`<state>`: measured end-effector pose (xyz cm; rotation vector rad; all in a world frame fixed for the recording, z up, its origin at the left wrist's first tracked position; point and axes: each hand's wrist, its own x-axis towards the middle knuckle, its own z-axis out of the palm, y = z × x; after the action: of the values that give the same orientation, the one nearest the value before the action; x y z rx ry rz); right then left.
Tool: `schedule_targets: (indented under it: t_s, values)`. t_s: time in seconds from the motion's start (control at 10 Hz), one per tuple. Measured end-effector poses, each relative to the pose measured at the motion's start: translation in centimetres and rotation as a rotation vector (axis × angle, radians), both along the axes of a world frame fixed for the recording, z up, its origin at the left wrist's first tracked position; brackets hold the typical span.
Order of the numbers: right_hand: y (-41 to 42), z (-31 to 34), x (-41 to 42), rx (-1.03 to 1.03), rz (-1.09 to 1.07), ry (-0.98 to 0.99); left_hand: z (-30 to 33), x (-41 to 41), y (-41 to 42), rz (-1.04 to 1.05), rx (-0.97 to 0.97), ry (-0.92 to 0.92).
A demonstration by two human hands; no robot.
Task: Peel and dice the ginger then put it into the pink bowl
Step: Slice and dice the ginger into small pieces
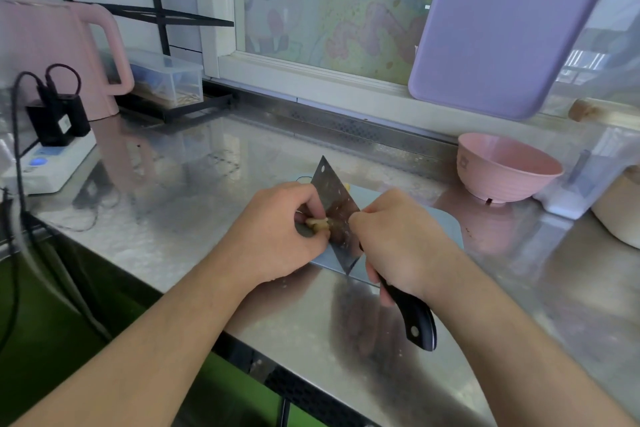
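Ginger: a small pale yellow piece of ginger point(317, 222) is held above the near left part of the cutting board point(446, 224), between the two hands and touching the flat of the blade.
Left hand: the left hand point(277, 232) has its fingers curled round the ginger; the piece sticks out from between the thumb and the fingertips toward the knife, and most of it is hidden inside the grip.
Right hand: the right hand point(401, 243) grips the black handle point(414, 317) of the knife point(337, 211), fingers wrapped tight round it, and its thumb reaches forward onto the side of the blade just beside the ginger.
Knife: a wide cleaver, its blade tilted up with the tip pointing away from the person and the handle end toward them; the ginger meets the blade about halfway along its left face.
Cutting board: grey-blue, flat on the steel counter point(194, 218), mostly covered by the hands.
Pink bowl: the pink bowl point(507, 168) stands upright on the counter to the right of the board, well apart from the ginger.
Surroundings: a pink kettle point(52, 55) and a white power strip point(52, 166) at the far left, a purple board point(509, 24) leaning against the window.
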<state>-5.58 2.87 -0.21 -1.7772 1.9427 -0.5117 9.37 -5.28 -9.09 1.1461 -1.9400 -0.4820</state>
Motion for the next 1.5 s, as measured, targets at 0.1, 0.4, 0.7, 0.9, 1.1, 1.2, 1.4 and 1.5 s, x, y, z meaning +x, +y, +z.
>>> schedule_targets:
  t_s: [0.1,0.4,0.7,0.9,1.1,1.2,1.4,1.5]
  values:
    - [-0.5,-0.4,-0.9,-0.033,0.000,0.017,0.0,0.0,-0.1,-0.013,0.002,0.002]
    - [-0.3,-0.5,-1.7,-0.038,-0.094,-0.103,-0.1,-0.1,-0.2,-0.024,0.047,0.059]
    - [-0.6,-0.8,-2.2,-0.072,-0.086,-0.217,0.3,0.0,0.2,0.037,0.067,0.065]
    - [-0.4,-0.7,-2.0,-0.043,-0.085,-0.216,0.2,0.0,0.1,0.047,0.053,0.062]
    - [0.0,-0.5,-1.6,-0.064,-0.088,-0.138,0.3,0.1,0.2,0.051,0.050,0.048]
    - [0.0,-0.3,-1.5,-0.056,-0.084,-0.099,0.3,0.1,0.2,0.045,0.046,0.049]
    - [-0.3,-0.3,-1.3,-0.072,0.048,0.070,0.2,0.1,0.0,0.047,0.019,0.040]
    - [-0.3,-0.1,-0.9,-0.040,0.059,0.092,0.1,0.2,-0.1,0.043,0.011,0.035]
